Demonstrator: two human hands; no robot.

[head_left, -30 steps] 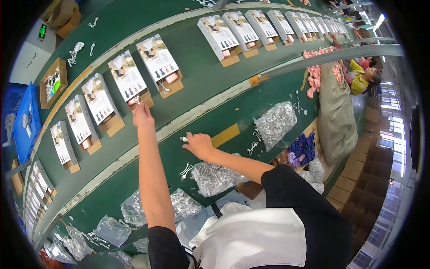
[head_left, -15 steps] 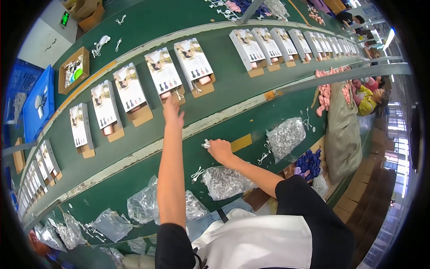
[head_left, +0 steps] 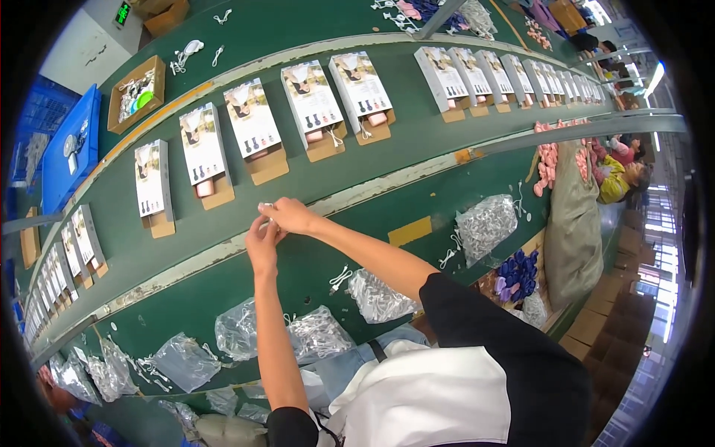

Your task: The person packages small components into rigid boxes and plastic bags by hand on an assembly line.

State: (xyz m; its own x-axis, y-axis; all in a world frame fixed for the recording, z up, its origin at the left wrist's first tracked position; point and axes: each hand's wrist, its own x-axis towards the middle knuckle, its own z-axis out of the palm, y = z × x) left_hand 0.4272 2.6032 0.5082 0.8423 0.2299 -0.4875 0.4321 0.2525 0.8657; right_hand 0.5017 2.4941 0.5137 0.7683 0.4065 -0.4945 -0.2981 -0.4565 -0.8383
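Note:
My left hand (head_left: pixel 262 244) and my right hand (head_left: pixel 293 216) meet above the near rim of the green conveyor. Small white parts of a coiled cable (head_left: pixel 266 207) show at their fingertips; the fingers hide most of it. Both hands are closed in a pinch around it. Just beyond, white printed boxes lie in a row with their brown end flaps open. The box (head_left: pixel 252 115) ahead of my hands has a pink item partly visible in its opening. A box to its right (head_left: pixel 311 97) has a white cable hanging out at its open end.
Clear bags of white cables (head_left: pixel 319 331) lie along the near green table, with loose cables (head_left: pixel 340 279) beside them. A metal bar (head_left: pixel 596 127) crosses at right, near a large sack (head_left: pixel 572 223). A cardboard tray (head_left: pixel 136 95) and blue bin (head_left: pixel 71 160) stand at far left.
My left hand has drawn back from a box's open end, and my right hand has moved left with the cable to meet it. The boxes now appear farther right in view.

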